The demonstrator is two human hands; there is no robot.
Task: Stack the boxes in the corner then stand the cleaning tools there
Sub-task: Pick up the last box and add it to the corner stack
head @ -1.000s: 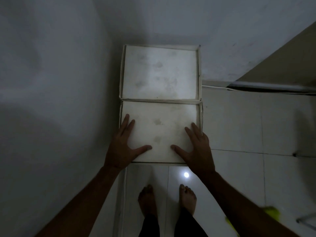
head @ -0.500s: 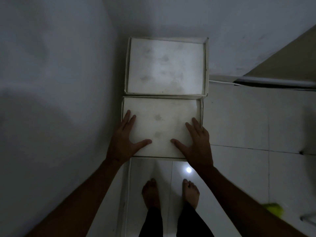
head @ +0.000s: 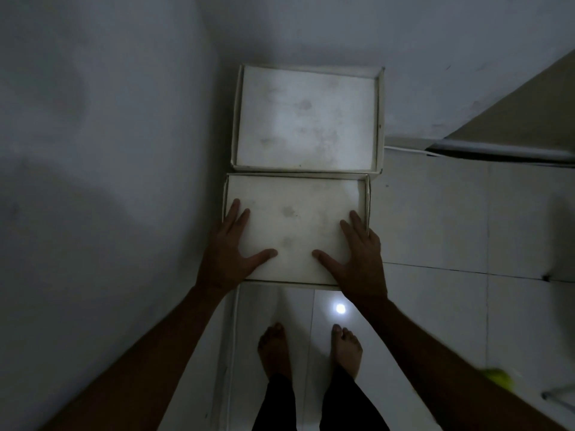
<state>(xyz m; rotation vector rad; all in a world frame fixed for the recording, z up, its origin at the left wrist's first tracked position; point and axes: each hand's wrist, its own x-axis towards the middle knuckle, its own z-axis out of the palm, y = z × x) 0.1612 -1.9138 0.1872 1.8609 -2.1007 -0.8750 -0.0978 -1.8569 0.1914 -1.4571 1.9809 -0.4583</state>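
Two white boxes stand in a dim corner, seen from above. The far box (head: 306,119) sits tight against the back wall and the left wall. The near box (head: 295,206) is right in front of it, touching it, and looks slightly lower. My left hand (head: 231,253) lies flat on the near box's left side with fingers straight and thumb spread. My right hand (head: 356,256) lies flat on its right side the same way. No cleaning tool is plainly in view.
White tiled floor (head: 451,228) spreads to the right. My bare feet (head: 275,349) stand just behind the near box. A dark doorway or panel (head: 504,150) is at the right wall. A yellow-green object (head: 497,379) and a metal bar sit at the lower right.
Both hands stay flat on the near box. The boxes sit a little farther right and lower in view as my head shifts; the near box looks closer against the far one.
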